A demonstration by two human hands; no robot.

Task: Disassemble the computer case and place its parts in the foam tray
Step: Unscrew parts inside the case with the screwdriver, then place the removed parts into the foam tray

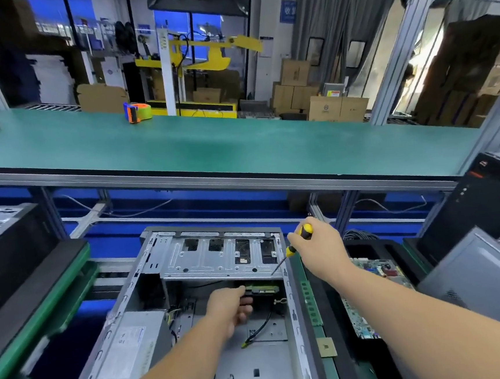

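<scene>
From the head camera, the computer case (pixel 193 315) lies on its side at 6 o'clock with the side panel off and the main bay largely bare, so the job looks well under way: a motherboard (pixel 369 287) already sits in the dark foam tray (pixel 338 311) just to the case's 3 o'clock, along with a green memory stick (pixel 311 303) and a small square chip (pixel 326 346) near the tray's front edge. Still inside the case are the power supply (pixel 132 347) at its 8 o'clock corner, the metal drive cage (pixel 221 255) at 12 o'clock, a loose black cable (pixel 259 330) on the floor, and a hard drive (pixel 263 289) tucked under the cage. The left hand (pixel 232 307) reaches in with its fingers curled at the drive's near end; whether it has a firm hold there I cannot tell. The right hand (pixel 317 248) is clenched round a yellow-and-black screwdriver (pixel 296 244), its tip pointing down at the cage's right edge. In my judgement the drive, cage and supply are left to remove. A second foam tray (pixel 37 295) stands at 9 o'clock; its contents are not visible.
</scene>
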